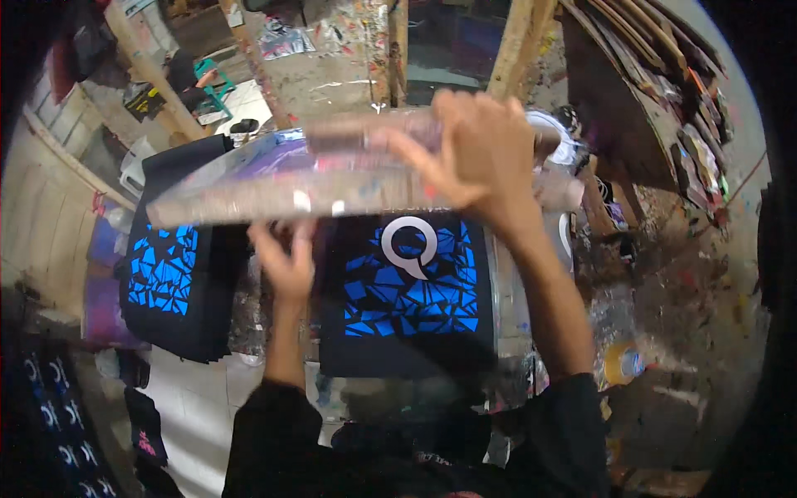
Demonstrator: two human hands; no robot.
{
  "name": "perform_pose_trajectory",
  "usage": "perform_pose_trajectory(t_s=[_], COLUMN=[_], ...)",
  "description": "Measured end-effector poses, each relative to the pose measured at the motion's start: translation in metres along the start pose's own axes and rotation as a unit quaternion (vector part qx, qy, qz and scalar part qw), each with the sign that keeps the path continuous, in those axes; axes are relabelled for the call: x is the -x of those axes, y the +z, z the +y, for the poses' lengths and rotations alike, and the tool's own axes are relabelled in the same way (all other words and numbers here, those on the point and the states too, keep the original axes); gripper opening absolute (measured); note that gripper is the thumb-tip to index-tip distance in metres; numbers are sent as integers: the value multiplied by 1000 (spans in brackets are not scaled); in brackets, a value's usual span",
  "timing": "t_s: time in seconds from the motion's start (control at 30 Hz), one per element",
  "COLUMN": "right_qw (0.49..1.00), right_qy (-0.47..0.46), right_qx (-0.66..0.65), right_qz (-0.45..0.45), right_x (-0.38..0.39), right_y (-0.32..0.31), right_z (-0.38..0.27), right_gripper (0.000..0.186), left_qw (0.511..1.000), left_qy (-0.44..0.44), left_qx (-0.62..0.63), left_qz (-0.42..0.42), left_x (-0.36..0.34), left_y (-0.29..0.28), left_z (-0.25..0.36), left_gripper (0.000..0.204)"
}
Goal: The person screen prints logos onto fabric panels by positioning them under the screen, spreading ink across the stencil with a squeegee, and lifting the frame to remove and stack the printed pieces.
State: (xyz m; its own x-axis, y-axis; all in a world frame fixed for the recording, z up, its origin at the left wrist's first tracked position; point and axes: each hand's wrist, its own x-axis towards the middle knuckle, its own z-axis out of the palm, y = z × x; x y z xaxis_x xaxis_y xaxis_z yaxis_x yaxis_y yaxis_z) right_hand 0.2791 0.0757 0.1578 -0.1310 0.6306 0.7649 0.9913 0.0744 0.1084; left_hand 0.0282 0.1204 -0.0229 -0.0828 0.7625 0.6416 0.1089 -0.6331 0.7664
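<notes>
A wooden screen printing frame [249, 199] is raised and tilted above the work table, its edges stained with ink. My left hand [286, 261] is at its near edge, with the fingertips partly hidden under the wood. Across the top of the frame, my right hand [490, 158] wraps round the wooden bar of a squeegee [336, 137], thumb stretched to the left. Beneath lies a black fabric piece [407, 357] printed with blue shards and a white ring with a tail. Further left, another black piece [191, 332] carries a similar blue print.
A roll of tape [623, 363] sits at the right. Wooden frames or boards [664, 75] lean at the upper right. A green stool or chair [214, 87] and a white surface [249, 104] stand at the back left. Dark printed pieces [66, 415] lie at the lower left.
</notes>
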Motion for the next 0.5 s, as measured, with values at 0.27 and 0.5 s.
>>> perform_pose_trajectory(t_s=[0.27, 0.5], right_qw=[993, 989], right_qy=[31, 58], right_qx=[-47, -51], right_qz=[-107, -129], right_x=[-104, -160], right_y=[0, 20], right_z=[12, 66], right_gripper=[81, 87], left_qw=[931, 938], left_qy=[-62, -95], left_qx=[-316, -331], left_qz=[-169, 38], left_x=[25, 19], left_y=[3, -84], left_z=[-158, 45], left_gripper=[40, 32])
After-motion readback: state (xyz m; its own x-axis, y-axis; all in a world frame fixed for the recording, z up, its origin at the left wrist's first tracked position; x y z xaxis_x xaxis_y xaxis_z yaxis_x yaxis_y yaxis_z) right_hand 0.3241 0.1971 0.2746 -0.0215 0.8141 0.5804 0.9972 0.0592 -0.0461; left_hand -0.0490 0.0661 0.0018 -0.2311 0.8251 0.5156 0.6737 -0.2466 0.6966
